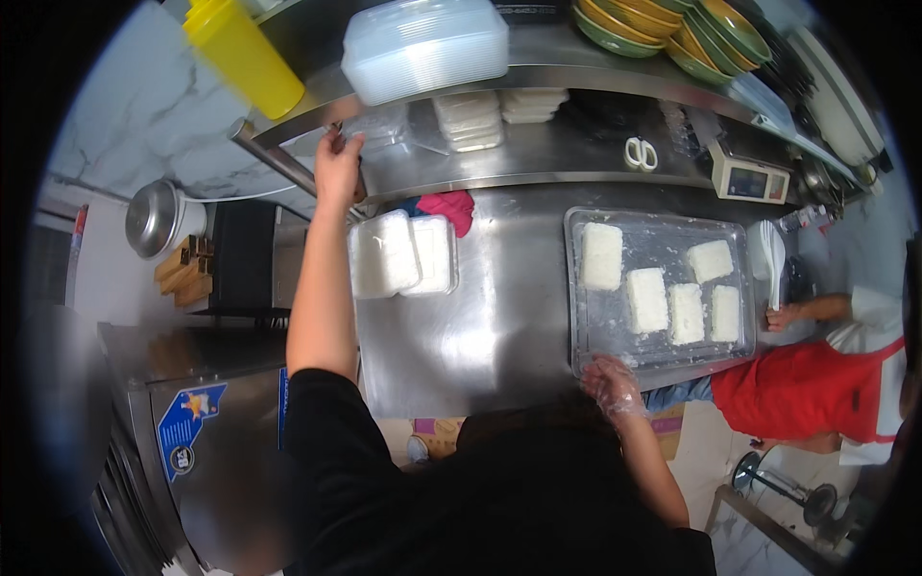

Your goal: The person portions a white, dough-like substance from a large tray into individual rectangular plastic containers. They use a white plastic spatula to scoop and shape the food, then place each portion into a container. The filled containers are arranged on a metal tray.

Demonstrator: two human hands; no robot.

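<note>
My bare left hand (336, 160) reaches up to the left end of the lower steel shelf, beside a clear plastic container (382, 128); whether its fingers grip anything is unclear. In a clear plastic glove, my right hand (611, 385) is at the near left corner of a clear plastic tray (576, 324), its grip unclear. Several white, crumb-coated blocks (647, 300) lie apart in the tray, with loose crumbs around them. On the left of the steel table (461, 360), two plastic containers with white contents (385, 253) overlap, near a pink cloth (450, 210).
Above stand stacked plastic containers (425, 50), a yellow squeeze bottle (245, 57) and stacked bowls (619, 25). The lower shelf holds white-handled scissors (640, 154) and a digital scale (750, 180). A co-worker in a red apron (799, 389) stands at right, a hand near white plastic utensils (773, 259).
</note>
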